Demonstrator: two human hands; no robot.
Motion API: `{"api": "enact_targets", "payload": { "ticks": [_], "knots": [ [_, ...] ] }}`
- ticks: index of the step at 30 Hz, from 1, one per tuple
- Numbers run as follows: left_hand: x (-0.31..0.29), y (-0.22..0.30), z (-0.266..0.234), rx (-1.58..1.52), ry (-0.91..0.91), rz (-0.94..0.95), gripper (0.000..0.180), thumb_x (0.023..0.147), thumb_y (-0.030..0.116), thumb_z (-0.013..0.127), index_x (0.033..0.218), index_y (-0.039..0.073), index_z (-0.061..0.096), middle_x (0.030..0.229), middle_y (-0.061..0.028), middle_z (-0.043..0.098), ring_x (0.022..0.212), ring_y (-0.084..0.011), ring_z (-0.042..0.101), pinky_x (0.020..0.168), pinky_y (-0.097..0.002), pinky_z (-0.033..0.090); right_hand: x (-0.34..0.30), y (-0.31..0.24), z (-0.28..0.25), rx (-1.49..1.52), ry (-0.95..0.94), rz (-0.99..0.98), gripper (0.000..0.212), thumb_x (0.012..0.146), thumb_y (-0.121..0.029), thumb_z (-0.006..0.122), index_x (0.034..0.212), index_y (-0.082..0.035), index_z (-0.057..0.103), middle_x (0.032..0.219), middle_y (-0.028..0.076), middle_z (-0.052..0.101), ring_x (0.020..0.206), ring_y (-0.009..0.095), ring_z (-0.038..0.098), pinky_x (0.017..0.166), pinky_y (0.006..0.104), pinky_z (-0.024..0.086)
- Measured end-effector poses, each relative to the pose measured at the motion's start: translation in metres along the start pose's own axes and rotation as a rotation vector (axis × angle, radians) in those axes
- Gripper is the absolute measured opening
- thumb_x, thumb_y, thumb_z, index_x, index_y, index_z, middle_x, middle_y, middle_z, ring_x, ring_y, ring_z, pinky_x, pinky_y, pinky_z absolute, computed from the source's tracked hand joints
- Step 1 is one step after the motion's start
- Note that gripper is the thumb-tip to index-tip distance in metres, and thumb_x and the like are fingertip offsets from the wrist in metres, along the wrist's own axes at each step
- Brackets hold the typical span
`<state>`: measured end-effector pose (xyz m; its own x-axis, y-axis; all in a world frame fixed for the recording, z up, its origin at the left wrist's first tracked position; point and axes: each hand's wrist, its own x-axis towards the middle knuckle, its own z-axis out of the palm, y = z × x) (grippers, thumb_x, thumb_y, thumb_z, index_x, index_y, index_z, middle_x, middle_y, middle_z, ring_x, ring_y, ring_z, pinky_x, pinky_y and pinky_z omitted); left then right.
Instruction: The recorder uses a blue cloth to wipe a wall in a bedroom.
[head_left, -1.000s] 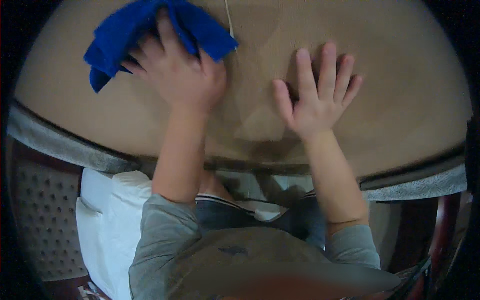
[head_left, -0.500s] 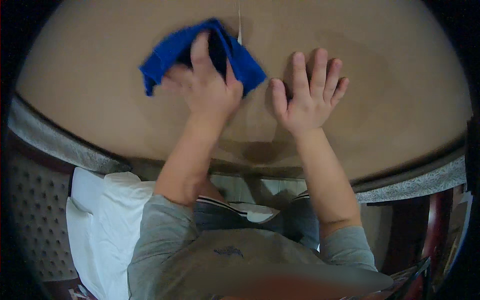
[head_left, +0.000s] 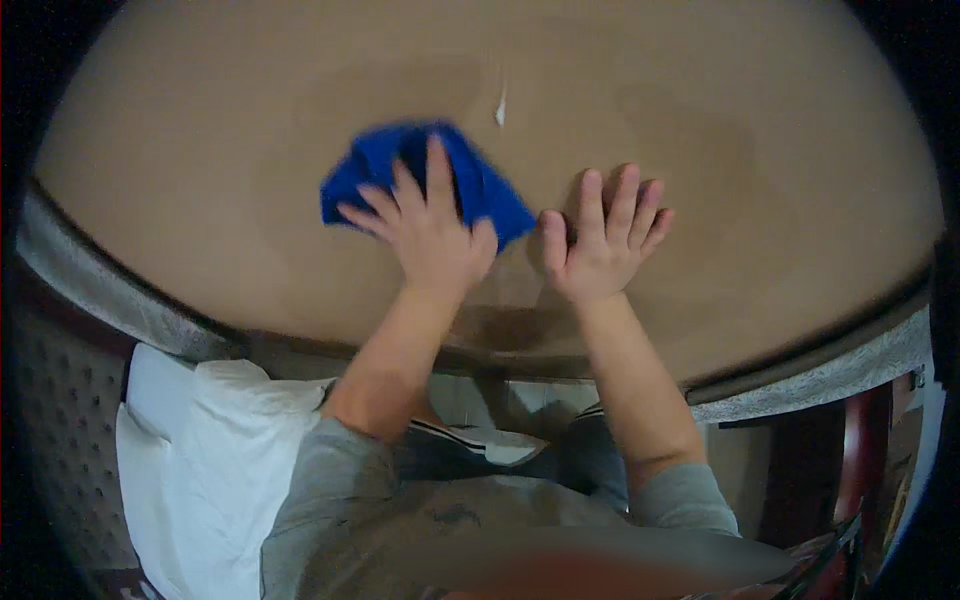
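A rumpled blue cloth (head_left: 370,150) lies on a broad tan surface (head_left: 780,290). Over it rests my left hand (head_left: 435,235), palm down, fingers spread and pressing on the fabric; none of the fingers visibly curl round it. To its right, my right hand (head_left: 603,250) lies flat on the tan surface with the thumb and fingers apart, holding nothing. The cloth's right corner comes close to that thumb. Beyond the cloth, a small white mark (head_left: 500,110) shows on the surface; I cannot tell whether it is a tear or a spot.
Grey patterned fabric (head_left: 850,355) runs below the surface's dark near edge. White pillows or bedding (head_left: 225,450) lie at the lower left, beside a tufted grey panel (head_left: 75,440). Dark reddish wooden furniture (head_left: 855,450) stands at the lower right.
My left hand and the blue cloth have come nearer to me, and its fingers have spread flatter. The view has shifted a little; my right hand stays flat on the surface.
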<state>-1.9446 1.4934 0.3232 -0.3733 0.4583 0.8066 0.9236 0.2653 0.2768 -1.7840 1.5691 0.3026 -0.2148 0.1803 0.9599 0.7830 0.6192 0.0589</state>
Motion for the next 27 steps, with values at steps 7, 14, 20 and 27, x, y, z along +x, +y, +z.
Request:
{"api": "enact_targets", "payload": {
  "ticks": [7, 14, 20, 27],
  "knots": [
    [0.035, -0.005, -0.008, -0.025, 0.237, 0.121, 0.091, 0.060, 0.038, 0.062, 0.145, 0.021, 0.038, 0.147, -0.0269, 0.027, 0.123, -0.0594, 0.025, 0.095, -0.0809, 0.005, 0.003, -0.001, 0.006, -0.024, 0.065, -0.025, 0.060, 0.090, -0.046, 0.050, 0.141, -0.014, 0.045, 0.152, 0.019, 0.030, 0.143, 0.039, 0.018, 0.115, 0.0523, 0.004],
    [-0.098, -0.046, 0.042, 0.019, -0.441, -0.073, 0.084, 0.060, 0.036, 0.063, 0.133, -0.003, 0.046, 0.121, -0.0389, 0.045, 0.121, -0.0682, 0.024, 0.098, -0.0800, -0.006, 0.000, -0.002, 0.008, -0.025, 0.052, -0.024, 0.060, 0.091, -0.044, 0.049, 0.140, -0.010, 0.045, 0.152, 0.019, 0.030, 0.143, 0.040, 0.018, 0.115, 0.0526, 0.006],
    [0.015, -0.029, -0.001, -0.092, 0.171, -0.037, 0.093, 0.062, 0.035, 0.059, 0.148, 0.014, 0.031, 0.144, -0.0307, 0.029, 0.117, -0.0639, 0.030, 0.098, -0.0787, 0.004, 0.000, 0.001, 0.007, -0.010, 0.080, 0.016, 0.058, 0.090, -0.048, 0.049, 0.137, -0.015, 0.050, 0.150, 0.019, 0.034, 0.142, 0.041, 0.021, 0.115, 0.0532, 0.005],
    [-0.018, -0.046, 0.027, -0.050, 0.156, -0.011, 0.091, 0.057, 0.037, 0.060, 0.143, 0.013, 0.040, 0.133, -0.0281, 0.039, 0.118, -0.0560, 0.033, 0.097, -0.0806, 0.004, -0.004, 0.003, 0.011, -0.040, 0.103, -0.009, 0.058, 0.090, -0.048, 0.049, 0.137, -0.014, 0.050, 0.150, 0.021, 0.034, 0.141, 0.042, 0.022, 0.115, 0.0534, 0.007]
  ]
}}
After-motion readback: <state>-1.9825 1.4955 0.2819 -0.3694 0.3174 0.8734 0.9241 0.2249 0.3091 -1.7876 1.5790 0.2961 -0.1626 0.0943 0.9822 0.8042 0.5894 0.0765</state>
